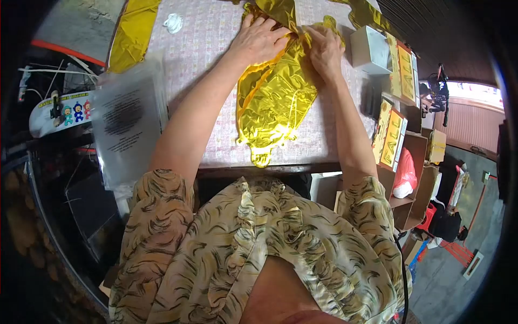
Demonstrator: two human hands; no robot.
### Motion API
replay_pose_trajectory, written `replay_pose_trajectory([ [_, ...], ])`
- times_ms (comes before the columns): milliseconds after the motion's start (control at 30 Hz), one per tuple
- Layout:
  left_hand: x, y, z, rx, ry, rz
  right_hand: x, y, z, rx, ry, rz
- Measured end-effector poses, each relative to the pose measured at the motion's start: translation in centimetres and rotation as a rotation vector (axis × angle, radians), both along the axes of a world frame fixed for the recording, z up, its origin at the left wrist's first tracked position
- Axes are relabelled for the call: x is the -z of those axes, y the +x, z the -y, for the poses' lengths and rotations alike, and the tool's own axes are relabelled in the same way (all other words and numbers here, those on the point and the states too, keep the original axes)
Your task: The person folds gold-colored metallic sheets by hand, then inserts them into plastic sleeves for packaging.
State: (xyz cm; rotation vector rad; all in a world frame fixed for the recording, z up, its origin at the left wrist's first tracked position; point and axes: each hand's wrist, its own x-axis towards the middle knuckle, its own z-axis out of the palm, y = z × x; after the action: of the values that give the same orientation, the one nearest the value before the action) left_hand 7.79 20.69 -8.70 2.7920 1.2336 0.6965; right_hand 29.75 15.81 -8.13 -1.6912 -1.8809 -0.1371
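Observation:
A flat, uninflated gold foil balloon (275, 108) lies creased on the table in front of me, its small rounded tab pointing toward the near edge. My left hand (261, 40) rests on the upper part of the foil, fingers spread and pressing down. To its right, my right hand (325, 51) has curled fingers closed on the foil at a fold. The fingertips of that hand are partly hidden. Between the two hands the foil is bunched and overlapping.
More gold foil (134, 35) lies at the far left. A stack of clear printed plastic bags (129, 116) hangs over the left edge. A white box (370, 49) and cartons marked FALL (389, 135) stand on the right. A crumpled white scrap (173, 23) lies on the patterned tablecloth (199, 48).

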Motion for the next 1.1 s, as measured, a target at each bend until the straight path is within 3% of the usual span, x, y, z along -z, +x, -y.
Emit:
replay_pose_trajectory([
  [700,-1.1,0.1,0.1,-0.017,-0.122,-0.085,0.0,-0.9,0.8,-0.033,0.010,0.079],
  [1100,-0.9,0.0,0.1,-0.011,-0.089,-0.040,0.5,-0.8,0.4,-0.103,0.001,-0.032],
])
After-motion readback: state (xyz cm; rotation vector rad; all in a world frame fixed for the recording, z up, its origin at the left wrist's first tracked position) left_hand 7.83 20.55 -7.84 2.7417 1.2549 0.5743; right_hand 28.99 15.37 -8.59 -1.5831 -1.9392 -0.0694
